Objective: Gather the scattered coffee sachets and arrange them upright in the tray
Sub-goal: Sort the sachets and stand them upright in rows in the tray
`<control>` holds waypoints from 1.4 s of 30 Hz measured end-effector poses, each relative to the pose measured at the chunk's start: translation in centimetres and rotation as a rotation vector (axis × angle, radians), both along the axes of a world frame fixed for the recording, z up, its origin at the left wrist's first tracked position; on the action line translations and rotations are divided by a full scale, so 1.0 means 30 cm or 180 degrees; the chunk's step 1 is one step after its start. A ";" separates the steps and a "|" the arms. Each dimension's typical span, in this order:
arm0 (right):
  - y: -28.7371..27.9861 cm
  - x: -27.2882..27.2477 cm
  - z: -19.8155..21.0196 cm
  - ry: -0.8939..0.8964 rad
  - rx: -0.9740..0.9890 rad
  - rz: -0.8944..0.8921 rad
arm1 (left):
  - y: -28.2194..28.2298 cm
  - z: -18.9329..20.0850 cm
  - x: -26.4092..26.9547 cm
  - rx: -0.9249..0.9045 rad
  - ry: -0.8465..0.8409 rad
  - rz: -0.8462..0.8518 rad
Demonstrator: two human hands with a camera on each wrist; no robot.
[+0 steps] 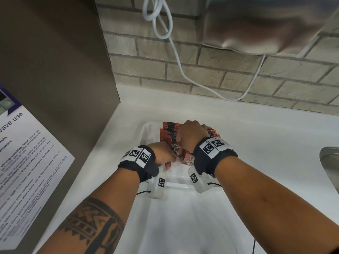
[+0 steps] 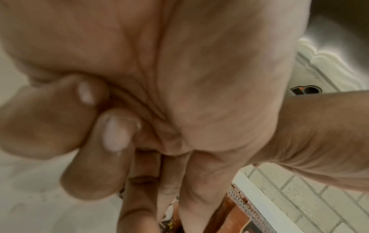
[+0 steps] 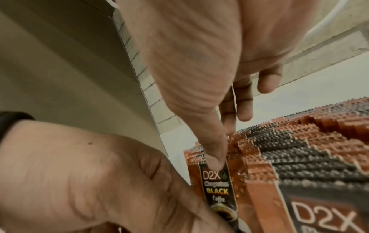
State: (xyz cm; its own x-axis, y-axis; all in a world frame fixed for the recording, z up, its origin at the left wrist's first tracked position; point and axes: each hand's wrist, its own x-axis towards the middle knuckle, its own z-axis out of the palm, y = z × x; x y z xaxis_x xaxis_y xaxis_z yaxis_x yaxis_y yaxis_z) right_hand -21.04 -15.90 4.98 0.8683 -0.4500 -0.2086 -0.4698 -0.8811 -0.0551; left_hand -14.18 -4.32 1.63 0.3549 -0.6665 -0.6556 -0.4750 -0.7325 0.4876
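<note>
White surface [image 1: 256, 129] below a brick wall [image 1: 238, 74] carries your tray [image 1: 146, 128], its sachets [image 1: 169, 130] standing upright. Your right hand [image 1: 189, 134] pinches one sachet [image 3: 216, 186] at its top edge; your left hand [image 1: 162, 155] grips its lower end with curled fingers [image 2: 103, 154].

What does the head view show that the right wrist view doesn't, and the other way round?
Only the head view shows the whole setting: the white tray on the counter, the white cable hanging on the brick wall, the sink edge and the microwave notice. Only the right wrist view shows the print on the front sachet, "D2X Black Coffee", with the right thumb on its top edge. Both show the left hand, the right hand and the row of upright sachets.
</note>
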 end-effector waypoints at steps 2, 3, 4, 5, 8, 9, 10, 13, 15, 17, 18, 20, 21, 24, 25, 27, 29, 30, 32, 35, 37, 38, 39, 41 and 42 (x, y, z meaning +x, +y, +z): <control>-0.001 0.000 -0.001 0.0001 -0.0003 -0.0011 | 0.002 0.003 -0.002 0.0007 0.0001 -0.0007; -0.001 0.000 -0.001 0.0003 -0.0006 -0.0015 | 0.003 0.004 -0.003 0.0015 -0.0001 -0.0019; -0.002 0.000 -0.001 0.0006 -0.0005 -0.0018 | 0.004 0.006 -0.004 0.0019 -0.0001 -0.0021; -0.004 0.000 -0.001 0.0009 0.0002 -0.0023 | 0.006 0.007 -0.004 0.0018 -0.0002 -0.0013; -0.008 -0.001 -0.002 0.0022 0.0008 -0.0029 | 0.006 0.011 -0.006 0.0021 -0.0013 -0.0005; -0.009 0.000 -0.001 0.0029 0.0000 -0.0034 | 0.005 0.011 -0.007 0.0032 -0.0014 -0.0020; -0.009 -0.001 -0.001 0.0035 -0.0011 -0.0033 | 0.004 0.011 -0.008 0.0043 -0.0013 -0.0036; -0.003 -0.001 0.000 0.0056 -0.0044 -0.0011 | 0.001 0.012 -0.013 0.0047 -0.0016 -0.0111; 0.003 0.001 0.000 0.0067 -0.0067 -0.0008 | -0.001 0.015 -0.014 0.0039 -0.0017 -0.0189; 0.008 0.005 -0.002 0.0077 -0.0074 -0.0007 | -0.005 0.016 -0.014 0.0012 -0.0018 -0.0254; 0.010 0.006 -0.002 0.0089 -0.0073 -0.0003 | -0.006 0.015 -0.013 -0.0001 -0.0021 -0.0268; 0.011 0.008 -0.001 0.0124 -0.0069 0.0008 | -0.007 0.011 -0.010 -0.0006 -0.0021 -0.0287; 0.011 0.007 0.001 0.0143 -0.0065 0.0011 | -0.006 0.008 -0.008 -0.0013 -0.0012 -0.0257; 0.010 0.003 0.006 0.0166 -0.0039 0.0008 | -0.005 0.006 -0.005 -0.0049 -0.0003 -0.0160; 0.010 0.002 0.005 0.0164 -0.0028 0.0000 | -0.005 0.006 -0.005 -0.0043 -0.0005 -0.0169; 0.010 0.001 0.005 0.0148 -0.0013 -0.0024 | -0.007 0.007 -0.005 -0.0026 -0.0012 -0.0173; 0.009 0.001 0.005 0.0107 0.0008 -0.0036 | -0.007 0.005 -0.004 -0.0032 -0.0005 -0.0125; 0.009 0.001 0.005 0.0095 0.0021 -0.0038 | -0.006 0.005 -0.004 -0.0037 0.0003 -0.0105; 0.007 0.002 0.005 0.0092 0.0036 -0.0033 | -0.004 0.005 -0.004 -0.0035 0.0020 -0.0088; 0.004 0.004 0.004 0.0102 0.0043 -0.0034 | -0.004 0.007 -0.005 0.0000 0.0002 -0.0093; 0.002 0.005 0.004 0.0106 0.0029 -0.0018 | -0.004 0.009 -0.006 0.0003 0.0000 -0.0080; 0.001 0.004 0.004 0.0112 0.0012 -0.0005 | -0.004 0.010 -0.006 -0.0002 0.0008 -0.0064; 0.001 0.004 0.004 0.0119 -0.0005 0.0005 | -0.004 0.011 -0.006 -0.0004 0.0014 -0.0051; 0.000 0.005 0.007 0.0101 -0.0015 0.0016 | -0.003 0.015 -0.007 -0.0007 0.0021 -0.0038; -0.002 0.005 0.008 0.0087 -0.0002 0.0012 | -0.002 0.016 -0.007 -0.0012 0.0025 -0.0033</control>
